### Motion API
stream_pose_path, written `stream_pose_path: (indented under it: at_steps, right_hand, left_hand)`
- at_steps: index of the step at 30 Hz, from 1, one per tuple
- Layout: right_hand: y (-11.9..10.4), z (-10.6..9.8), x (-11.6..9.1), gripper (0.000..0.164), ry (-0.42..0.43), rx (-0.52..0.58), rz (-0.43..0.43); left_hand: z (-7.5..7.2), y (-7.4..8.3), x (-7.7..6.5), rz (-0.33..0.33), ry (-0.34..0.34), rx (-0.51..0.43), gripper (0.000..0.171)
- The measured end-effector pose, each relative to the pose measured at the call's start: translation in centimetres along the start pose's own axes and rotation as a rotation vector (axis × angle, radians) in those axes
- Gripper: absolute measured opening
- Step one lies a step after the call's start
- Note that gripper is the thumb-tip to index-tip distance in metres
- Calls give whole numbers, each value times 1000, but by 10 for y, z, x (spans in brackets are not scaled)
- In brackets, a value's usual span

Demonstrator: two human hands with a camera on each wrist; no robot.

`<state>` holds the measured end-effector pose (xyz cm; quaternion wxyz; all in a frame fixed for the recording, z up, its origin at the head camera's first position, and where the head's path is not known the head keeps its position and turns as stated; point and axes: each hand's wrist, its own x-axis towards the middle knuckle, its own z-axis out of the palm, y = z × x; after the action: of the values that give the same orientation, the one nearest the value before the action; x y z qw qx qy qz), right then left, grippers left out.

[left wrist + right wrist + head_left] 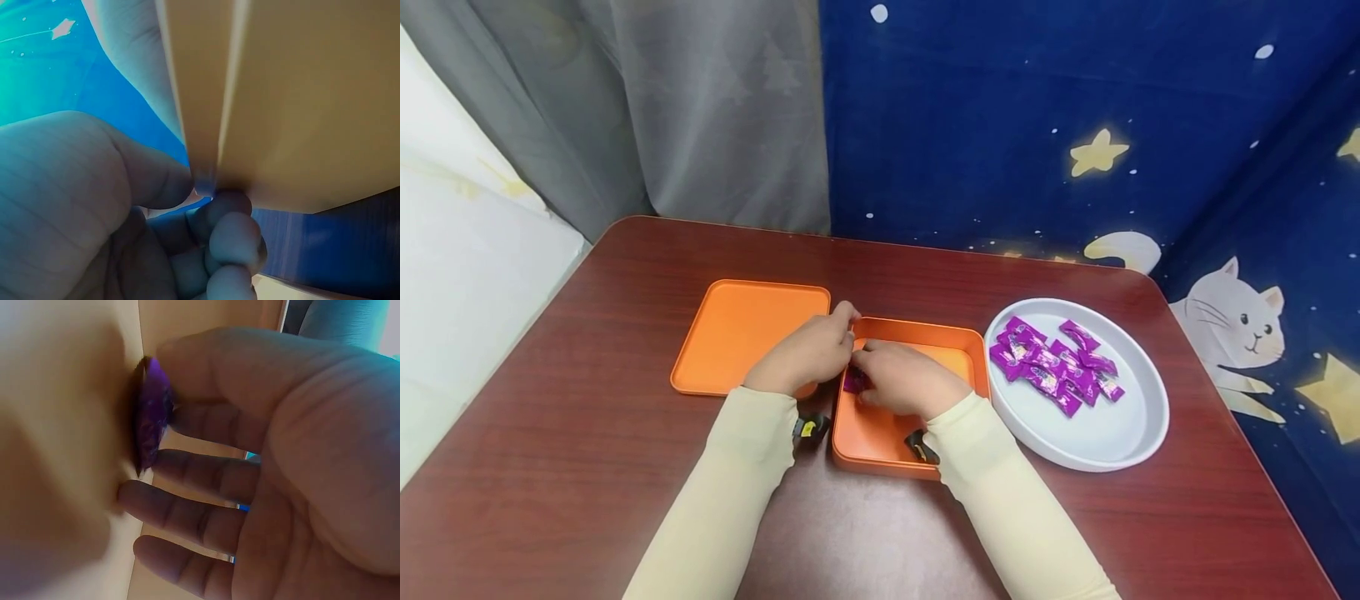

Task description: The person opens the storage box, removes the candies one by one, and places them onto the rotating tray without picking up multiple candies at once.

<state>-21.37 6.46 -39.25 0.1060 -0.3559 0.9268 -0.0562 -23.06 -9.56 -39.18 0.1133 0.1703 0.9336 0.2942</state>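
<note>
An orange box [880, 433] stands open in the middle of the table. At its far left corner my left hand [808, 350] pinches the wall between thumb and fingers, as the box wall [200, 94] shows in the left wrist view. Inside the box is my right hand [910, 379], its thumb and index finger on a purple wrapped candy [153, 415] by the left wall. That candy [853, 380] is partly covered by the hand in the head view; the right wrist view has it flat against the box floor, with the other fingertips beside it.
An orange lid [760, 329] lies left of the box, partly under my left hand. Close to the box's right side stands a round white tray [1138, 417] with several purple wrapped candies [1052, 367]. Curtains [970, 125] hang behind the table's far edge.
</note>
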Motion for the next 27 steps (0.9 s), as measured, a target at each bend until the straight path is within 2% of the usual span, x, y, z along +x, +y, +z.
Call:
stream_pose_path:
  at_steps: [6, 12, 17, 22, 27]
  right_hand:
    - [-1, -1, -1, 16, -17, -11, 5]
    - [-3, -1, -2, 20, -56, -19, 10]
    - [-4, -3, -3, 20, -87, -2, 47]
    - [-3, -3, -4, 10, -73, -38, 66]
    - [-3, -2, -4, 9, -54, -73, 67]
  left_hand:
    - [-1, 1, -1, 2, -3, 1, 30]
    - [-1, 1, -1, -9, -10, 0, 31]
    - [-1, 1, -1, -9, -13, 2, 30]
    - [-2, 2, -2, -15, -18, 3, 30]
    - [-1, 2, -1, -10, -17, 11, 30]
